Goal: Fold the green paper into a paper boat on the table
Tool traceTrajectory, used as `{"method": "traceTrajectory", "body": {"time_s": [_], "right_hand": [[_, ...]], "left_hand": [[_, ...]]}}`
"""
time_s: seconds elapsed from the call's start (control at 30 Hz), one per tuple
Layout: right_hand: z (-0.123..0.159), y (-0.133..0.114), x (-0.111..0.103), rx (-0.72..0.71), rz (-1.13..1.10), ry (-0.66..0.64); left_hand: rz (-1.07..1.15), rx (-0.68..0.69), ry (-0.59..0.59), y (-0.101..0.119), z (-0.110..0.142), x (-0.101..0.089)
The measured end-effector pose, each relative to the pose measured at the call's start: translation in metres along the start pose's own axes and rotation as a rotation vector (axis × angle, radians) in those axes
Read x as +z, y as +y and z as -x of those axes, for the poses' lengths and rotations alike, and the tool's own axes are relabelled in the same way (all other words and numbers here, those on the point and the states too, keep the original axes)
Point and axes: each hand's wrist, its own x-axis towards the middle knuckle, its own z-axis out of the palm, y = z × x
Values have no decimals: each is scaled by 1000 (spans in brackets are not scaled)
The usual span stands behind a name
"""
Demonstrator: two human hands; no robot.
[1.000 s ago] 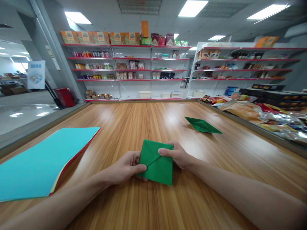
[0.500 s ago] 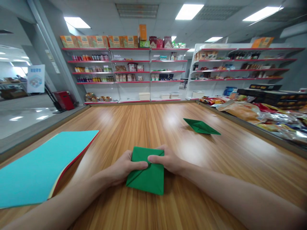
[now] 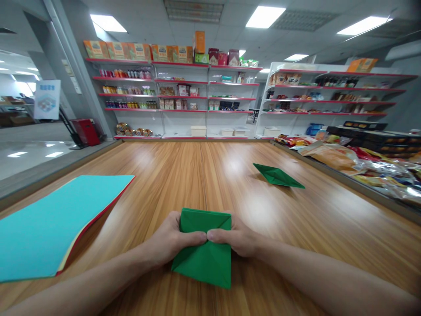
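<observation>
A wood-grain tabletop (image 3: 171,171) is stretching toward red-edged store shelves (image 3: 182,120) under ceiling light panels (image 3: 265,16), with a turquoise-topped paper stack (image 3: 72,219) lying at left and snack packets (image 3: 332,156) crowding beyond the table's right edge. A pointed, folded green paper (image 3: 278,175) is resting farther off at right. Over the near middle, the left hand (image 3: 169,237) and right hand (image 3: 243,239) are gripping a folded green paper square (image 3: 207,265) by opposite sides, thumbs (image 3: 194,238) covering its centre.

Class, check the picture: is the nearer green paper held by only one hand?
No: the left hand and the right hand both hold the nearer green paper, one at each side.
</observation>
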Motion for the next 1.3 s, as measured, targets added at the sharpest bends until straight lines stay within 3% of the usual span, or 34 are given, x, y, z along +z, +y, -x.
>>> {"method": "traceTrajectory", "body": {"time_s": [0.13, 0.33, 0.87, 1.13, 1.3], "right_hand": [[2, -6, -3, -52, 33, 56], [9, -10, -6, -49, 33, -3], [5, -3, -17, -83, 178, 19], [1, 4, -24, -25, 260, 101], [1, 0, -21, 5, 227, 71]], "left_hand": [[2, 10, 16, 0, -1, 0], [-39, 2, -71, -3, -4, -1], [44, -26, -69, -5, -9, -8], [-18, -21, -61, -3, -10, -7], [-31, -16, -71, -4, -10, -6]]}}
